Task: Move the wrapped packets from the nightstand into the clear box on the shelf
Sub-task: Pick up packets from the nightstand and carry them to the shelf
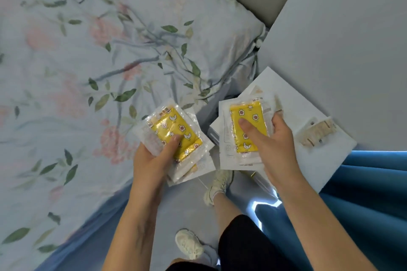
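The packets are flat, clear plastic wrappers with white edges, each sealing a bright yellow pad printed with small white flowers, moons and stars. One stack sits in the left hand, fanned slightly so that the white corners of the lower ones stick out at about 5 o'clock. The left thumb lies across the top packet's yellow face and the fingers curl under the stack, so the grip is pinching it. This stack hangs over the gap between the bed and the nightstand.

A second stack is held by the right hand above the near corner of the white nightstand. The thumb presses down the middle of the yellow pad, the fingers wrap the stack's 3 o'clock edge, and the grip is closed around it. More white packets lie beneath and behind it.

At 3 o'clock from the right hand a beige hair clip rests on the nightstand. The bed, with its floral sheet, fills the 9 to 12 o'clock side. A blue curtain hangs at 4 o'clock. Two pale sneakers stand on the floor below.
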A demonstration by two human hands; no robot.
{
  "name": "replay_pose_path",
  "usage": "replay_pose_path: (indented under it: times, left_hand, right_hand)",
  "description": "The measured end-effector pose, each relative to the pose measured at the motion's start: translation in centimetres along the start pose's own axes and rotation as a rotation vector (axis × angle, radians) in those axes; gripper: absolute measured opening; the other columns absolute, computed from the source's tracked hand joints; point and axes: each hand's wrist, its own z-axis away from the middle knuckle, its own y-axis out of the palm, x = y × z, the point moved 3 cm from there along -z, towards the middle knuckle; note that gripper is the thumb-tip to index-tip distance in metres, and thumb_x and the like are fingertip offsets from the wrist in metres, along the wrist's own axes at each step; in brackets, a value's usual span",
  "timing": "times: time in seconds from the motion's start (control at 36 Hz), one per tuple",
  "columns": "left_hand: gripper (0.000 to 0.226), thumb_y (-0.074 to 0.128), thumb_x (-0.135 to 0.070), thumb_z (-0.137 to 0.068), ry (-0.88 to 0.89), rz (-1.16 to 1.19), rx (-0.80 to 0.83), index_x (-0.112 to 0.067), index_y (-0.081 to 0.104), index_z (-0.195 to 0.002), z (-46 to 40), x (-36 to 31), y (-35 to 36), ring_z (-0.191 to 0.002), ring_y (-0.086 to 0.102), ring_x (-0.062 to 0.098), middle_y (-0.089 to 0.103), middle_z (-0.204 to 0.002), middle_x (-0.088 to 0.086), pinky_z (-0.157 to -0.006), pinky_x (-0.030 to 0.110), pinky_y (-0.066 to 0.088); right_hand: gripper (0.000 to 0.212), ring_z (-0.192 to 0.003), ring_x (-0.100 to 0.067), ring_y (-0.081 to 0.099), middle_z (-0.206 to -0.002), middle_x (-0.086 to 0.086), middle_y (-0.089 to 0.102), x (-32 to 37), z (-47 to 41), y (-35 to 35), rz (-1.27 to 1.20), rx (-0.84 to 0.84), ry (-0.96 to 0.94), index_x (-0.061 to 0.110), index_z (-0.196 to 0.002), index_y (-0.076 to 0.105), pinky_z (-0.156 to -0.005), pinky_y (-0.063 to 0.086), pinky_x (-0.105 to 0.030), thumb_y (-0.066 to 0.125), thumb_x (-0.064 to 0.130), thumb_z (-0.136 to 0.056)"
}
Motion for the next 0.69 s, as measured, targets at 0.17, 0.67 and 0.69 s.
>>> replay_pose_path:
  times: [0.17, 0.67, 0.69]
  left_hand:
    - [0.021, 0.066, -0.008, -0.084, 0.038, 0.097, -0.144, -0.019, 0.066, -0.102, 8.2, 0.2, -10.9, -0.086, 0.073, 0.018, 0.076, -0.093, -0.001, -0.071, 0.03, 0.058]
    - [0.014, 0.066, -0.008, -0.086, 0.137, 0.372, -0.717, -0.018, 0.069, -0.096, 36.8, 2.5, -41.1, -0.083, 0.073, 0.017, 0.076, -0.091, -0.001, -0.074, 0.035, 0.055]
    - [0.015, 0.066, -0.008, -0.086, 0.149, 0.391, -0.735, -0.019, 0.069, -0.096, 37.7, 2.5, -42.0, -0.083, 0.073, 0.017, 0.076, -0.091, -0.001, -0.074, 0.035, 0.055]
  right_hand:
    - [0.021, -0.083, -0.015, 0.072, -0.089, 0.005, 0.075, 0.4, 10.2, 6.9, 0.098, 0.177, -0.074, 0.025, -0.092, 0.067, -0.072, 0.058, -0.034, 0.077, 0.021, -0.075]
    - [0.023, -0.076, -0.011, 0.073, -0.086, 0.006, 0.075, -1.6, 39.5, 25.2, 0.344, 0.768, -0.162, 0.024, -0.096, 0.065, -0.061, 0.056, -0.022, 0.076, 0.021, -0.075]
    - [0.024, -0.077, -0.011, 0.072, -0.087, 0.006, 0.075, -1.8, 40.6, 26.2, 0.366, 0.794, -0.166, 0.024, -0.096, 0.065, -0.063, 0.056, -0.023, 0.076, 0.022, -0.075]
